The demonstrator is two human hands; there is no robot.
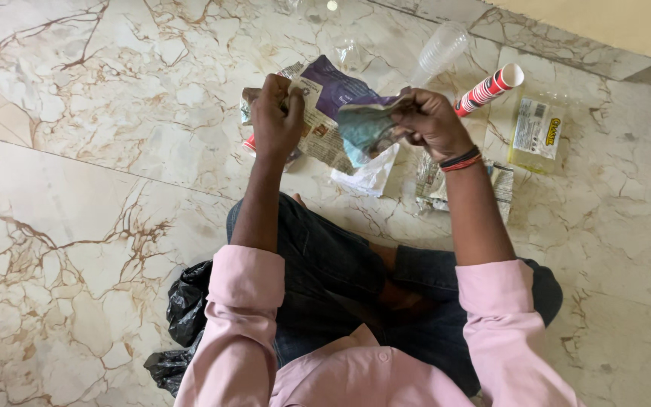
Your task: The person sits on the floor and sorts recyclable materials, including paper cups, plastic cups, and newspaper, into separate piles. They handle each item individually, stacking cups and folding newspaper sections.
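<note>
I sit cross-legged on a marble floor (77, 188). My left hand (274, 117) is closed on a bunch of crumpled snack wrappers (325, 113), silver, tan and purple. My right hand (427, 120) pinches a crumpled teal and grey wrapper (367, 128) at the right end of the same bunch. Both hands hold the wrappers up above the floor in front of my knees. A small red piece (249, 143) shows just below my left hand.
A white crumpled plastic bag (371, 173) lies under the hands. A clear plastic cup (440, 51), a red-and-white striped paper cup (489, 88), a clear yellow-printed packet (536, 132) and a silver wrapper (431, 185) lie to the right. A black bin bag (186, 309) sits by my left knee.
</note>
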